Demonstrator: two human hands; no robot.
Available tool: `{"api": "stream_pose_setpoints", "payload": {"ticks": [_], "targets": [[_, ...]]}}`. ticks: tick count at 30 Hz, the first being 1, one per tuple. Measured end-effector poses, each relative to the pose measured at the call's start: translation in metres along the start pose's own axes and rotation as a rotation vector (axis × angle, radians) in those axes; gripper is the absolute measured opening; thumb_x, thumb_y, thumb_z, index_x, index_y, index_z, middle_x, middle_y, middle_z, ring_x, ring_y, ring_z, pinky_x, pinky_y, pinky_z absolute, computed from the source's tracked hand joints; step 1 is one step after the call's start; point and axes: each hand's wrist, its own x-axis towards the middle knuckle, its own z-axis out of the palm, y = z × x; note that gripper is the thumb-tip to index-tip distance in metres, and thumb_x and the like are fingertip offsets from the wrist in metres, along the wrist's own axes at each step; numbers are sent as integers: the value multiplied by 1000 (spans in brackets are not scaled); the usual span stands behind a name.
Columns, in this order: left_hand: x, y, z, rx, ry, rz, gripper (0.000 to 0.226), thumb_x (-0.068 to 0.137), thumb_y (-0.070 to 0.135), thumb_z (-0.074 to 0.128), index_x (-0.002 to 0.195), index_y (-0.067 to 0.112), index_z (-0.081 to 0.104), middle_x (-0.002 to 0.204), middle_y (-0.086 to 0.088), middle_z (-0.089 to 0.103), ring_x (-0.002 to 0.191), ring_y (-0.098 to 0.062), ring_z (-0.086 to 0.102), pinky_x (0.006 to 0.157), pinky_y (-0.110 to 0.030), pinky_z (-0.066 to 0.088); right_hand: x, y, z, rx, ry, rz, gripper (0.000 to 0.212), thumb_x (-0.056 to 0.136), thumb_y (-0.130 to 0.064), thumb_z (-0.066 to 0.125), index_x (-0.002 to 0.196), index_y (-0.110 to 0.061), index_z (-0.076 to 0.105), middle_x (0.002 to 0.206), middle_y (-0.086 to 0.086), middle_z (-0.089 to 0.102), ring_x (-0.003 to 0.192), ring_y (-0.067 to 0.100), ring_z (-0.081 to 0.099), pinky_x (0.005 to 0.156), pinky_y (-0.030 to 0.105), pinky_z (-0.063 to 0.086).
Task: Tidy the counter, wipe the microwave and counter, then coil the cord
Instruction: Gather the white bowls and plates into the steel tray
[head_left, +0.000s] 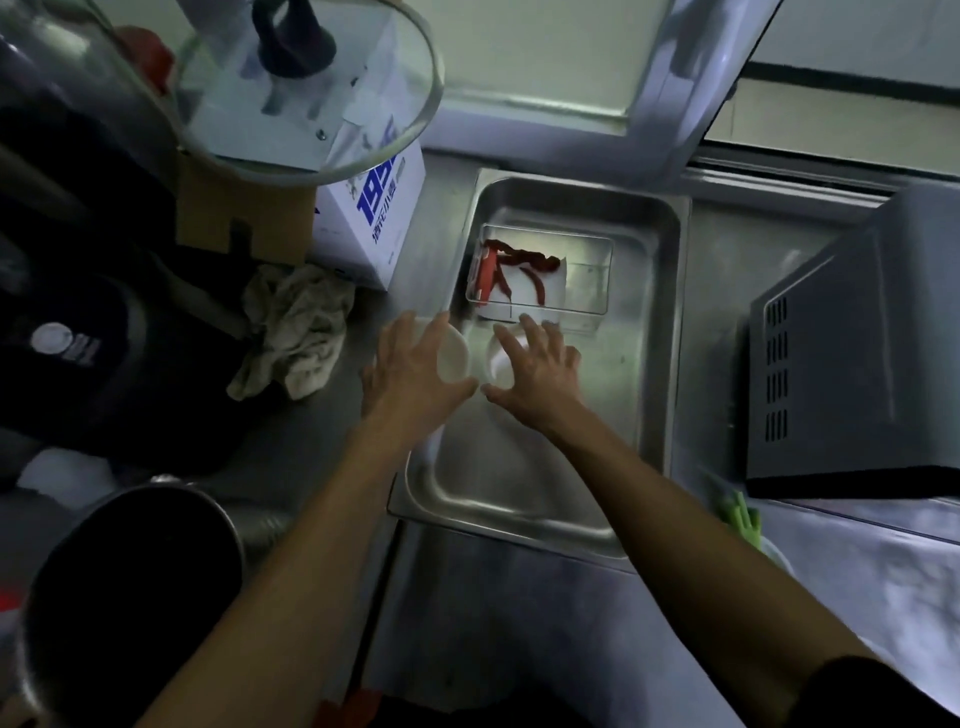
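In the head view, both hands reach over the steel tray (654, 291) at the centre of the tabletop (498, 613). The left hand (410, 366) has its fingers spread and curved around a small white dish (453, 354) at the tray's 9 o'clock rim. The right hand (537, 366), also spread, covers a second white dish (497, 361) inside the tray. I cannot tell whether either dish is lifted.

The dishes look light, stiff, breakable and probably slippery, so the rim is the best hold. Being round, they have no long axis.

A clear box (545, 275) of red chillies lies at 12 o'clock, the crumpled cloth (293, 330) at 9 o'clock, the microwave (857, 353) at 3 o'clock.
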Motion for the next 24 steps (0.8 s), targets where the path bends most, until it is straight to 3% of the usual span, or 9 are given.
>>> {"api": "stream_pose_setpoints", "payload": {"ticks": [10, 15, 24], "targets": [[14, -6, 7, 1, -22, 8, 96, 75, 61, 71, 153, 38, 21, 160, 0, 14, 147, -28, 8, 110, -62, 31, 16, -1, 12, -10, -41, -17, 91, 84, -65, 61, 157, -35, 14, 167, 4, 2, 152, 35, -2, 117, 59, 17], [14, -1, 5, 22, -26, 19, 96, 75, 61, 71, 153, 38, 19, 160, 0, 13, 148, -27, 7, 111, -62, 30, 12, 1, 10, -29, -33, -47, 96, 82, -72, 58, 157, -36, 11, 167, 3, -6, 153, 30, -10, 120, 60, 7], [13, 18, 6, 17, 5, 48, 93, 77, 63, 70, 152, 38, 22, 158, -1, 19, 145, -31, 17, 107, -61, 34, -23, 25, -15, 17, 115, 2, 75, 92, -54, 56, 155, -34, 21, 167, 5, 7, 154, 28, 2, 121, 53, 15]]}}
